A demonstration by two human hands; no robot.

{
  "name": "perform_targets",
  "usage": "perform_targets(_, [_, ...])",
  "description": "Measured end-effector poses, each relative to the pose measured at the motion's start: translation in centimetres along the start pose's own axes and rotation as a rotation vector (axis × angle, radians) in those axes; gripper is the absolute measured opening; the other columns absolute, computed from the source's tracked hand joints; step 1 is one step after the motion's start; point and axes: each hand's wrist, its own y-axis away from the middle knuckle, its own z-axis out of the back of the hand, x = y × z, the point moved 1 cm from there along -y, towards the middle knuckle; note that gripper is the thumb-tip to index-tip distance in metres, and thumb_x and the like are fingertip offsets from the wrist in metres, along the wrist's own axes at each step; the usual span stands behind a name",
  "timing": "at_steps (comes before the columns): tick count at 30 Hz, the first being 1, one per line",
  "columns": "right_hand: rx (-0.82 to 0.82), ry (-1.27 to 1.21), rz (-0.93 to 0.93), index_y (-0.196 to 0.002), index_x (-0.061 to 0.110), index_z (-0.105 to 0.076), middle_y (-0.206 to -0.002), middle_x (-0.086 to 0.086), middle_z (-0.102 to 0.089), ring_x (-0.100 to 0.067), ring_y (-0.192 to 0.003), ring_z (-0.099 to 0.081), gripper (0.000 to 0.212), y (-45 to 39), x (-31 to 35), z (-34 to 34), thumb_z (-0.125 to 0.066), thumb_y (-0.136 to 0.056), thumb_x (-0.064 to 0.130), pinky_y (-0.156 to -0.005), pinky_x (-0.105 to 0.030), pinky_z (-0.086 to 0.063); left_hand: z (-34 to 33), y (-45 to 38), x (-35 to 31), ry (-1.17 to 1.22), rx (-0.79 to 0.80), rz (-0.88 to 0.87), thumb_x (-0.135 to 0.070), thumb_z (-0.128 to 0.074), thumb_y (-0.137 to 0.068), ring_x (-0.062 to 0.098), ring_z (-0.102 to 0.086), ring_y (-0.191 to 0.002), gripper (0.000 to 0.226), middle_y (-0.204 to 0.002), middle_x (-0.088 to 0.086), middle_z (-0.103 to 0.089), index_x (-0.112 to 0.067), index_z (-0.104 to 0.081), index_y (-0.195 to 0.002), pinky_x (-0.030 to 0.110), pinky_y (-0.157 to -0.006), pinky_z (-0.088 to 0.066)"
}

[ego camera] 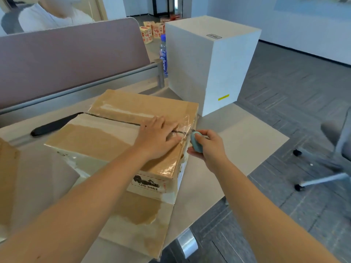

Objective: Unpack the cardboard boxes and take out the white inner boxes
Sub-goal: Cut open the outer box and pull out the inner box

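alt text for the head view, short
A person's left hand presses flat on a taped cardboard box while the right hand holds a small teal cutter at its seam. A tall white box stands behind on the desk.

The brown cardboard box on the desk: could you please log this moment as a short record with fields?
box: brown taped cardboard box flat on the pale desk, top seam partly slit
left hand: left hand pressed flat on the lid near the seam
right hand: right hand in a curled grip on a small teal cutter at the seam's right end
behind: tall white box, blue-labelled plastic bottle
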Motion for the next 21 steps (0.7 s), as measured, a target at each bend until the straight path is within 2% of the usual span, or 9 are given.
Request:
perform_targets(4, [-0.023,-0.051,0.038,-0.091,0.009,-0.053,-0.086,-0.001,-0.047,-0.018,-0.072,-0.053,0.007,-0.27,-0.32,-0.24,-0.047,-0.094,0.006,-0.064,-0.025,-0.056,0.05,0.14,-0.27,0.036,-0.015,0.021,-0.055,-0.028,-0.094,0.024,-0.011,-0.143,0.055,-0.155,0.004,-0.018,-0.037,-0.022,-0.145,0.046,-0.115,-0.011])
perform_targets(12, [-0.022,-0.06,0.006,-0.078,0.015,-0.052,-0.094,-0.01,-0.051,-0.015,-0.075,-0.053,0.02,-0.97,0.34,-0.86,-0.046,-0.095,0.006,-0.053,-0.02,-0.056,-0.06,0.26,-0.49,0.027,0.029,0.051,-0.052,-0.023,-0.096,0.024,-0.001,-0.145,0.054,-0.158,0.003,-0.006,-0.037,-0.013,-0.147,0.047,-0.116,-0.004])
perform_targets(21, [0.085,-0.015,0.028,-0.082,0.013,-0.053,-0.085,-0.005,-0.053,-0.014,-0.072,-0.056,0.017,-0.91,0.37,-0.44,-0.045,-0.095,0.006,-0.07,-0.029,-0.056,-0.26,0.02,-0.45,0.045,0.012,0.068,-0.049,-0.023,-0.097,0.024,-0.003,-0.145,0.051,-0.158,0.003,-0.008,-0.038,-0.014,-0.147,0.047,-0.116,-0.005])
